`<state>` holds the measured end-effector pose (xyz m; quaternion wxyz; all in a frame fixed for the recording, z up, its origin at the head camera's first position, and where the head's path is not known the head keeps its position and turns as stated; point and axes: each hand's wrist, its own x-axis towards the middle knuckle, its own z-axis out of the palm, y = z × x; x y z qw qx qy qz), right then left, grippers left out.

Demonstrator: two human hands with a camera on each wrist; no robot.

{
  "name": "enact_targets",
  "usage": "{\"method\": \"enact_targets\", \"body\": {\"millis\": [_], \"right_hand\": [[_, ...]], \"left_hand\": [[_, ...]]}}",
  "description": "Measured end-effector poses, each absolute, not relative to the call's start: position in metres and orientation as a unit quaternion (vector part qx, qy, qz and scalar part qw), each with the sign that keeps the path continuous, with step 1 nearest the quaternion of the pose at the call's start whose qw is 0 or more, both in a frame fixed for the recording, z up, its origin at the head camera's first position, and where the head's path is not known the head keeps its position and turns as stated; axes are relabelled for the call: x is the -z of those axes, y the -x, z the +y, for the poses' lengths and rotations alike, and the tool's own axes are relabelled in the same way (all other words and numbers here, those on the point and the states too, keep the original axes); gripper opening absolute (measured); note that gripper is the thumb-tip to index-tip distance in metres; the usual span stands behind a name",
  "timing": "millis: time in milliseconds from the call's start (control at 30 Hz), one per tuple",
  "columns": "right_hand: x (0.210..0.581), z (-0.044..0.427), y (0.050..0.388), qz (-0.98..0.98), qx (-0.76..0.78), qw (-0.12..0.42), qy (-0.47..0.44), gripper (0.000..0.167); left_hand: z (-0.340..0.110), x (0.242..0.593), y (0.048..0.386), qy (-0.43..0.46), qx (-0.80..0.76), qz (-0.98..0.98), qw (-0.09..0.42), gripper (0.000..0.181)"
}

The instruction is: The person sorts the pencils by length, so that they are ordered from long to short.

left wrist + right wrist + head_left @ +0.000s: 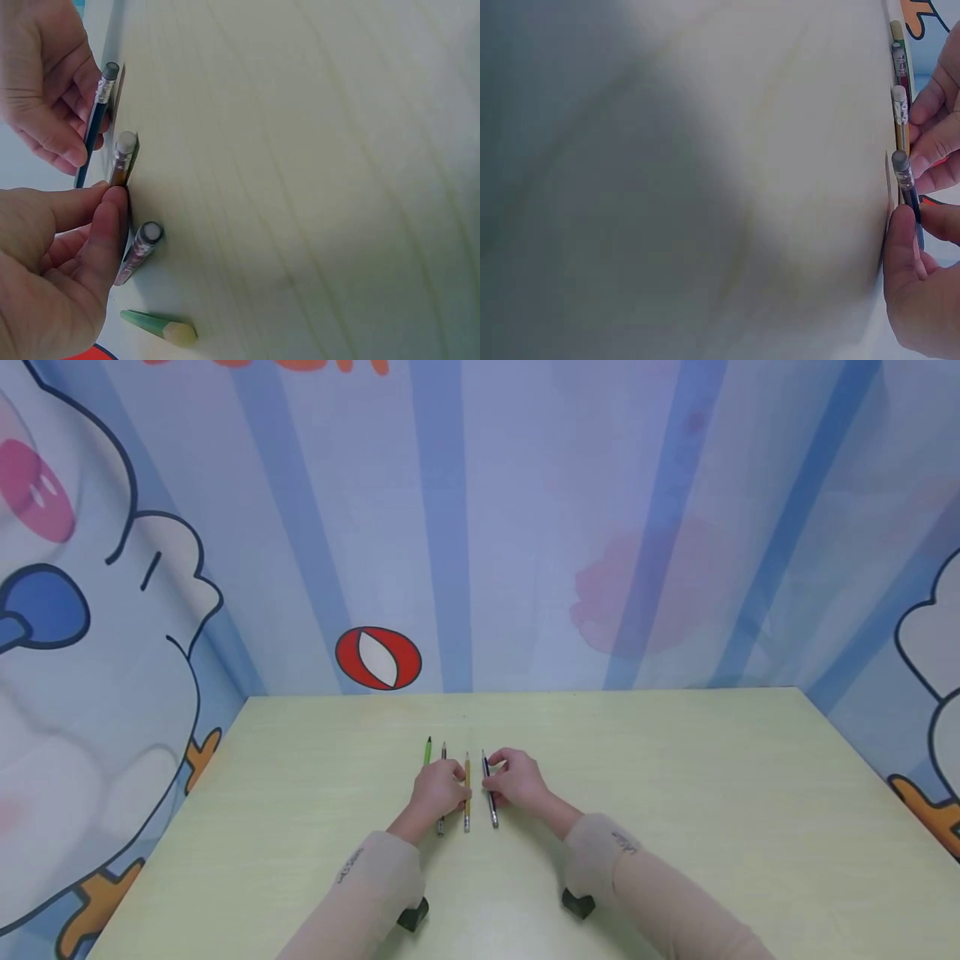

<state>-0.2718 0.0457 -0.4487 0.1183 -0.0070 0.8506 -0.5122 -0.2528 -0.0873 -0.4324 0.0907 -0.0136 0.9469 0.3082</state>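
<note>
Several pencils stand side by side near the table's middle, eraser ends toward me. My left hand (440,788) pinches a yellow pencil (467,818) between thumb and finger. In the left wrist view its white eraser (127,142) points at the camera. My right hand (517,779) grips a dark pencil (492,812) just right of the yellow one; the right wrist view shows its metal band (904,174) above thumb and finger. Left of the yellow pencil lies another dark reddish pencil (139,251), partly covered by my left hand. Farthest left is a green pencil (427,750).
The pencils lie on a pale yellow-green wooden table (712,777). A blue striped backdrop (525,527) with cartoon figures rises behind and at both sides. Dark pieces (577,903) sit under both sleeve cuffs.
</note>
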Motion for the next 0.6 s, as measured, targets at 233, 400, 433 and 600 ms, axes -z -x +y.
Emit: {"method": "enact_targets", "body": {"millis": [233, 400, 433, 600], "right_hand": [[0.449, 0.0419, 0.2716, 0.869, 0.482, 0.111, 0.016, 0.029], [0.4482, 0.0391, 0.2718, 0.885, 0.451, 0.112, 0.027, 0.029], [0.4479, 0.0385, 0.2716, 0.888, 0.445, 0.113, 0.029, 0.029], [0.447, 0.0367, 0.2717, 0.896, 0.428, 0.111, 0.032, 0.028]], "left_hand": [[-0.0876, 0.4327, 0.2518, 0.01, -0.306, 0.948, 0.083, 0.019], [-0.0879, 0.4334, 0.2521, 0.008, -0.301, 0.95, 0.081, 0.021], [-0.0879, 0.4335, 0.2521, 0.008, -0.299, 0.951, 0.08, 0.021], [-0.0878, 0.4335, 0.2522, 0.007, -0.3, 0.951, 0.08, 0.02]]}}
